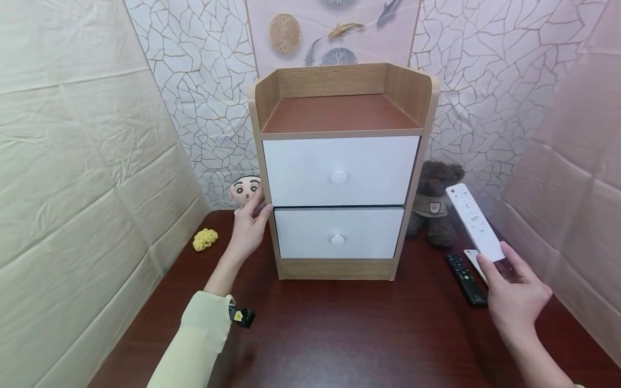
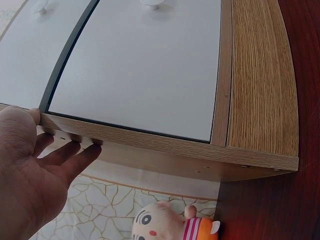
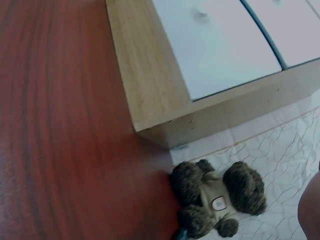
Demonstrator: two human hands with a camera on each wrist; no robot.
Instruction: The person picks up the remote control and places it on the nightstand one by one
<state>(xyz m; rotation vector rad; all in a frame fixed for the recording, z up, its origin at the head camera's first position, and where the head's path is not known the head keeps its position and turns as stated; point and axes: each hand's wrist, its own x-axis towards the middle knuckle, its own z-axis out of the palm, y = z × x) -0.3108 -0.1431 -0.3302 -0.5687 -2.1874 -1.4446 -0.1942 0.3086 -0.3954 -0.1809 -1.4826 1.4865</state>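
Observation:
A small wooden cabinet with two white drawers, upper and lower, stands upright on the dark red table; both drawers look closed. My left hand touches the cabinet's left side. In the left wrist view its thumb rests at the front edge and its fairly straight fingers lie against the side panel. On the right, my right hand pinches a white remote control by its lower end, raised above the table. The right wrist view shows only a sliver of that hand, not the remote.
Below the raised remote lie a black remote and another white remote, partly hidden by the hand. A dark teddy bear sits right of the cabinet. At the left are a doll and a yellow fluffy bundle.

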